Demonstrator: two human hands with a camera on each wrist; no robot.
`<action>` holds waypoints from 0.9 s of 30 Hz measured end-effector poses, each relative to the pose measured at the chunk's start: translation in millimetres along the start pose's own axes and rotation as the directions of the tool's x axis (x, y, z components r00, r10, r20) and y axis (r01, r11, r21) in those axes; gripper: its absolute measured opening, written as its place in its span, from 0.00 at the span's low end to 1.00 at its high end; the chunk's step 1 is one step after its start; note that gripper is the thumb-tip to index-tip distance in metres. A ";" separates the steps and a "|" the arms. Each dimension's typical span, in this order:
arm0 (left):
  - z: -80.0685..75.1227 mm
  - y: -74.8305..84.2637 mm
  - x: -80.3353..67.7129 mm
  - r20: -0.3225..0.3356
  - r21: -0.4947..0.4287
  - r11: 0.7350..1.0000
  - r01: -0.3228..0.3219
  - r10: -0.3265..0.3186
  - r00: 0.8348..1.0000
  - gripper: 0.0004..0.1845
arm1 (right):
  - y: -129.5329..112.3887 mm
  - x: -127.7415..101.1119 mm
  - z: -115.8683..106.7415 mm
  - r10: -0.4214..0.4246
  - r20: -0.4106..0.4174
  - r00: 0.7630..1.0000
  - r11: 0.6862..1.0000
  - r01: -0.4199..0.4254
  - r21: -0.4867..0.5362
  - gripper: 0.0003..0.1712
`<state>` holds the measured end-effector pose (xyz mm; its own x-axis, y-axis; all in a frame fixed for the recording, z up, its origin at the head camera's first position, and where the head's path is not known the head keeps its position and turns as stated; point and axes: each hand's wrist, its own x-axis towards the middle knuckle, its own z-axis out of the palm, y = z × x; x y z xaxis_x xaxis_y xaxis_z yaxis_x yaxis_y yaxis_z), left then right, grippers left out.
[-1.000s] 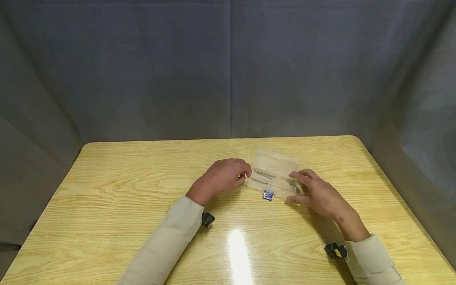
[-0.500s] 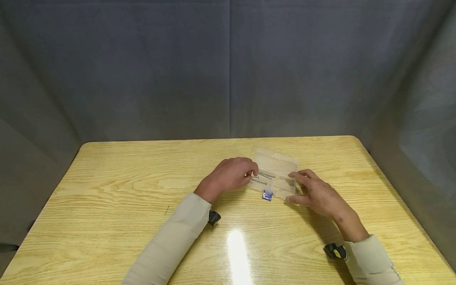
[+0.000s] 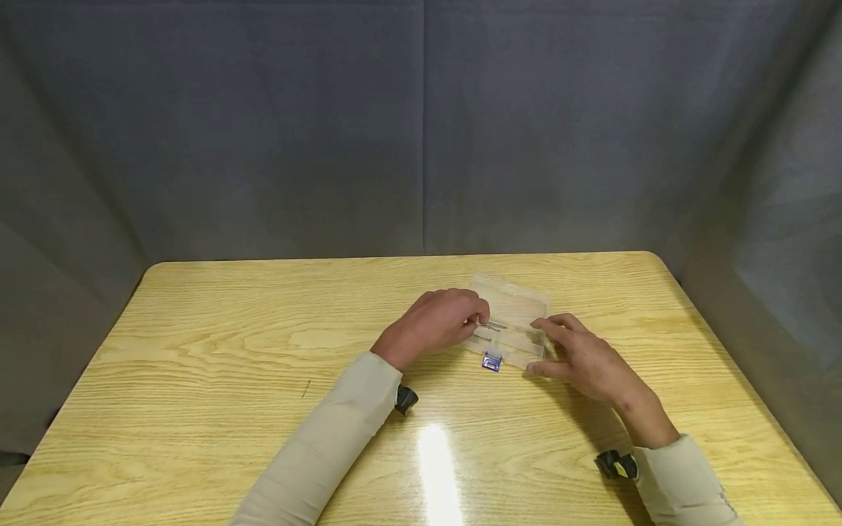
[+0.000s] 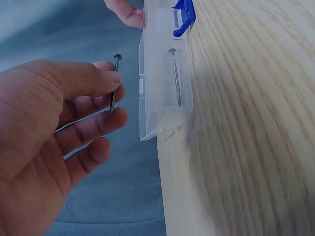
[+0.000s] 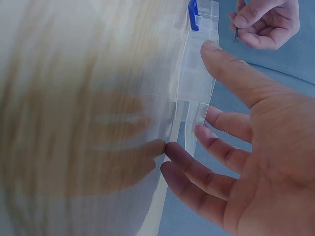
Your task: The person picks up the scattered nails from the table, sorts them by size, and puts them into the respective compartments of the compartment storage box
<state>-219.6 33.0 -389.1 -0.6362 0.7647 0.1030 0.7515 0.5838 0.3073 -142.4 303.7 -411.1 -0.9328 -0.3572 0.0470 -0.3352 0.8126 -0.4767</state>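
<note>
Pinching nail (image 4: 114, 81), L hand (image 3: 435, 321) beside clear box (image 3: 516, 332); R hand (image 3: 585, 358), fingers relaxed, steadies it.

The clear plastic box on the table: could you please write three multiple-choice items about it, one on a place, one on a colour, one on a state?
1. Where is the nail that is out of the box?
A. pinched in the left hand
B. on the table
C. in the right hand

2. What colour is the latch on the clear plastic box?
A. red
B. blue
C. green

3. How is the right hand?
A. a fist
B. gripping a nail
C. fingers straight against the box

Answers:
1 A, the left hand pinches it between thumb and fingers.
2 B, it shows blue.
3 C, straight fingers touch the box's end.
</note>
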 end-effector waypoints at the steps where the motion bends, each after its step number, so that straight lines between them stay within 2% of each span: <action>1: 0.2 0.5 0.5 0.002 0.001 1.000 -0.002 0.002 1.000 0.11 | 0.1 -0.1 0.1 -0.002 0.000 1.000 1.000 0.002 0.001 0.40; 12: 1.4 2.5 3.9 0.049 0.024 1.000 -0.009 0.008 0.999 0.08 | 2.0 -0.2 -0.6 0.002 0.005 1.000 1.000 -0.002 0.002 0.39; 19: -3.3 -3.4 -7.0 0.049 0.005 1.000 0.005 -0.006 0.999 0.09 | 1.8 0.1 -0.9 -0.003 0.000 1.000 1.000 0.003 -0.013 0.39; 27: -5.7 -12.2 -27.1 0.051 -0.019 0.999 0.048 -0.047 0.998 0.08 | 1.8 -1.2 -0.4 -0.005 0.004 1.000 1.000 0.005 -0.001 0.40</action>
<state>-212.5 3.5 -390.3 -0.6610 0.7493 0.0406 0.7167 0.6143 0.3302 -142.0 305.8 -411.7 -0.9305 -0.3633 0.0459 -0.3402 0.8113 -0.4754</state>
